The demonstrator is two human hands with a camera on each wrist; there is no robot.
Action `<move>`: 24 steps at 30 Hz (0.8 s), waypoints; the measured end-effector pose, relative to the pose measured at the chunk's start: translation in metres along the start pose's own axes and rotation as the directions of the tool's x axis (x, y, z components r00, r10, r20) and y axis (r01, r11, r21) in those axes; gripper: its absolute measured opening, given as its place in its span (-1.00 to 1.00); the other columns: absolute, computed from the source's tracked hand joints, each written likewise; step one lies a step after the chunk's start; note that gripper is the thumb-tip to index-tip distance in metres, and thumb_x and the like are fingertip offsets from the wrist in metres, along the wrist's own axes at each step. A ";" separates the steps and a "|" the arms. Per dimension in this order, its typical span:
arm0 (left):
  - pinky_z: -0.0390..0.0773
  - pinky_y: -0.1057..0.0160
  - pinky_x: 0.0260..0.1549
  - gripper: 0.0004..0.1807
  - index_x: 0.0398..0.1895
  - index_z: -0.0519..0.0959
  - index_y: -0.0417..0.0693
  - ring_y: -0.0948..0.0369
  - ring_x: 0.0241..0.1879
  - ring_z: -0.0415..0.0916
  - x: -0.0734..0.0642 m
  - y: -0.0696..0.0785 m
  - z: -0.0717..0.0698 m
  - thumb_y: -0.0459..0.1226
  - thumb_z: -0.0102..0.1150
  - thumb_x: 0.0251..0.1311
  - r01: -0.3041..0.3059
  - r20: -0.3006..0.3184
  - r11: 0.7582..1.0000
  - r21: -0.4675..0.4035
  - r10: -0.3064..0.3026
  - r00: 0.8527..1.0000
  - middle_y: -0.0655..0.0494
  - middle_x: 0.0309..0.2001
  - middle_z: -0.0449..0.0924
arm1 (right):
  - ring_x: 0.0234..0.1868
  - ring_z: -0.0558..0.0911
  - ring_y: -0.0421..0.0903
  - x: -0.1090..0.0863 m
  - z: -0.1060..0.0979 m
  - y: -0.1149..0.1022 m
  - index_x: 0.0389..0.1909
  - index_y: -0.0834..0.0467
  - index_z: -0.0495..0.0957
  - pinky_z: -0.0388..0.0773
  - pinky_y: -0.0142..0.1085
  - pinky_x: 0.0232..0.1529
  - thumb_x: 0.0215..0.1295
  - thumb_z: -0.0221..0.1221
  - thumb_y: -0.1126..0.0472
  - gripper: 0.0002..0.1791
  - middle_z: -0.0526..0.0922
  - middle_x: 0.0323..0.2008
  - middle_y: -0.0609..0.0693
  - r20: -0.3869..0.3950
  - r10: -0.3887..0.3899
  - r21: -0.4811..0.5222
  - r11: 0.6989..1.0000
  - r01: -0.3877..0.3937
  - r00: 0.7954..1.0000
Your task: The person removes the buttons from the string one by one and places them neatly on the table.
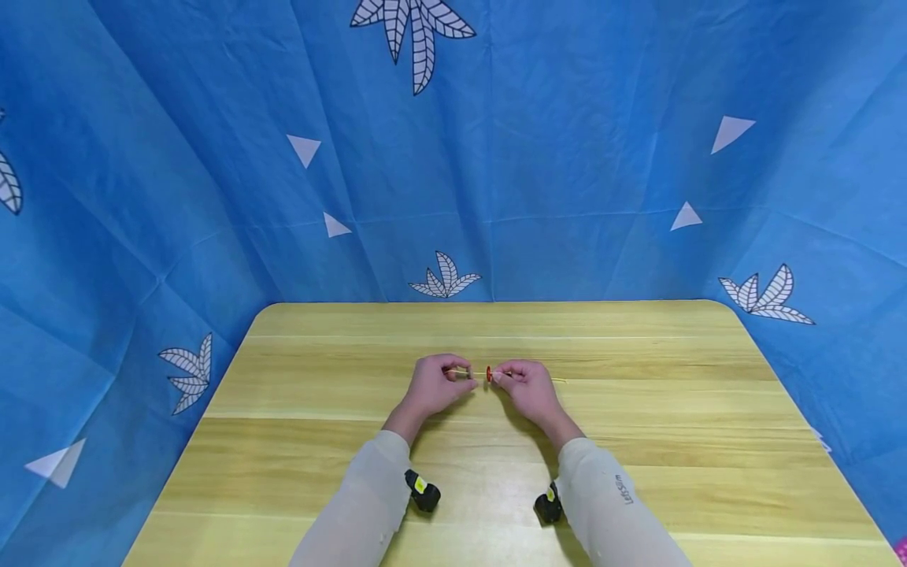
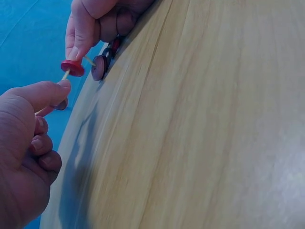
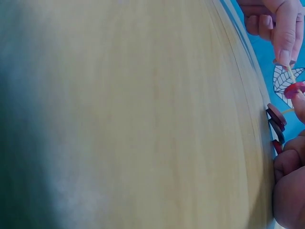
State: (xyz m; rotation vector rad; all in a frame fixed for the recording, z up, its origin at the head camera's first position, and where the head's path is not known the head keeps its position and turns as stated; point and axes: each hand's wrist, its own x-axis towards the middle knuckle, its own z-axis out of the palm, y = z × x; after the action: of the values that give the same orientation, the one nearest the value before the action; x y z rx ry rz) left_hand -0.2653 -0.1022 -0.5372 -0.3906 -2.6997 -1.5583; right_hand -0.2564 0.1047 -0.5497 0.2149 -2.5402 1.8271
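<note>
A yellow string (image 1: 478, 373) runs between the two hands above the wooden table. My left hand (image 1: 434, 387) pinches the string, with a brownish disc (image 2: 62, 104) at its fingertips. My right hand (image 1: 527, 391) pinches a red button (image 2: 72, 68) that has the string through it; the button faces the left hand, a short gap apart. Beneath the right hand, a brown button (image 2: 98, 68), dark buttons (image 3: 276, 130) and another red button (image 3: 277, 147) hang close together near the tabletop. How the string passes inside the fingers is hidden.
The wooden table (image 1: 453, 472) has rounded far corners. A blue curtain (image 1: 567, 157) with white leaf and triangle prints hangs behind and beside it. A black wrist camera (image 1: 425, 494) sits on the left sleeve, another camera (image 1: 548, 506) on the right sleeve.
</note>
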 end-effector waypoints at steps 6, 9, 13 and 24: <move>0.38 0.27 -0.45 -0.73 -0.17 0.74 -0.16 0.24 -0.57 0.27 0.000 -0.001 -0.004 -0.29 0.52 0.05 0.000 -0.015 1.000 0.020 0.001 1.000 0.16 -0.62 0.33 | -0.61 0.33 -0.21 0.002 0.000 0.000 -0.36 0.20 0.74 0.31 -0.34 -0.49 0.31 0.31 0.31 -0.92 0.56 -0.62 0.06 -0.002 -0.002 0.009 1.000 0.002 1.000; 0.39 0.26 -0.43 -0.76 -0.18 0.74 -0.13 0.24 -0.57 0.26 0.000 -0.003 -0.006 -0.30 0.51 0.06 0.009 -0.019 1.000 0.009 -0.009 1.000 0.16 -0.62 0.32 | -0.61 0.35 -0.21 0.003 0.000 0.000 -0.36 0.21 0.74 0.31 -0.35 -0.50 0.30 0.32 0.32 -0.93 0.57 -0.62 0.05 -0.007 -0.012 0.010 1.000 0.012 1.000; 0.41 0.25 -0.42 -0.77 -0.18 0.73 -0.10 0.23 -0.58 0.26 -0.001 -0.006 -0.008 -0.29 0.50 0.07 0.026 -0.019 1.000 -0.011 -0.026 0.999 0.14 -0.62 0.32 | -0.62 0.34 -0.23 0.003 0.000 0.001 -0.36 0.22 0.74 0.31 -0.36 -0.51 0.29 0.32 0.32 -0.94 0.56 -0.63 0.01 -0.007 -0.013 0.008 1.000 0.013 1.000; 0.44 0.20 -0.37 -0.71 -0.12 0.72 -0.13 0.21 -0.53 0.28 -0.005 -0.010 -0.016 -0.31 0.51 0.05 0.096 -0.025 0.995 -0.032 -0.097 0.995 0.13 -0.58 0.34 | -0.67 0.26 -0.25 0.001 0.002 0.004 -0.36 0.19 0.74 0.25 -0.38 -0.56 0.30 0.30 0.32 -0.93 0.46 -0.70 -0.03 -0.013 0.029 0.021 0.999 -0.029 0.999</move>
State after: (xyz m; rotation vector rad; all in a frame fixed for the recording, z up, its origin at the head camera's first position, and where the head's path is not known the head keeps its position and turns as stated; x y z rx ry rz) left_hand -0.2649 -0.1215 -0.5382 -0.2413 -2.7161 -1.6173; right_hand -0.2581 0.1043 -0.5538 0.1665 -2.5301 1.8590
